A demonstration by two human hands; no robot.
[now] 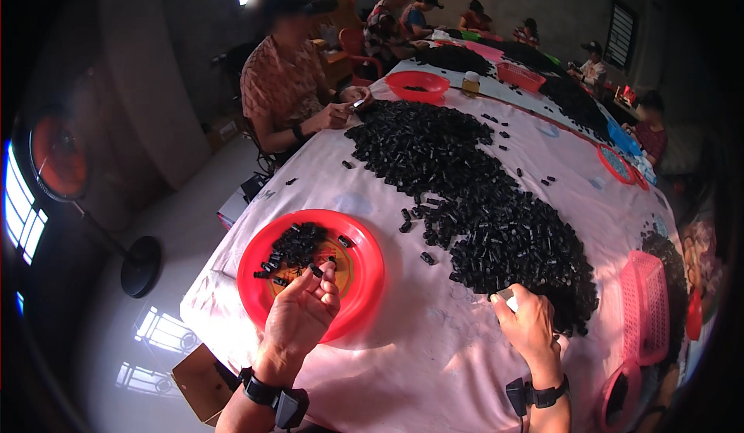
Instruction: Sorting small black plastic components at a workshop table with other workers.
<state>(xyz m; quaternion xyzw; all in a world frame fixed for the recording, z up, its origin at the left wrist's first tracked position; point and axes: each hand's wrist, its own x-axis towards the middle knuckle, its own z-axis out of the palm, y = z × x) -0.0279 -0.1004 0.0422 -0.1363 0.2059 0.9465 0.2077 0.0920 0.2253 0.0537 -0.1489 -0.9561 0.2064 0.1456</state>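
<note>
My left hand (pixel 301 313) is over the near edge of a round red basin (pixel 370 258), palm turned up. Its thumb and fingers pinch a small black cylindrical piece (pixel 315 270). Several more such black pieces (pixel 298 241) lie heaped in the basin. At the near edge of a large pile of black pieces (pixel 504 231), my right hand (pixel 528 323) is closed around a small tool with a pale part (pixel 509 300); its exact kind is hidden by my fingers.
A pale pink cloth (pixel 411 332) covers the long table. Across the left edge sits a person (pixel 287 84) working with both hands. A pink basket (pixel 645 309) stands at the right, another red basin (pixel 417 86) farther back. A fan (pixel 58 154) stands left; a cardboard box (pixel 203 382) is below.
</note>
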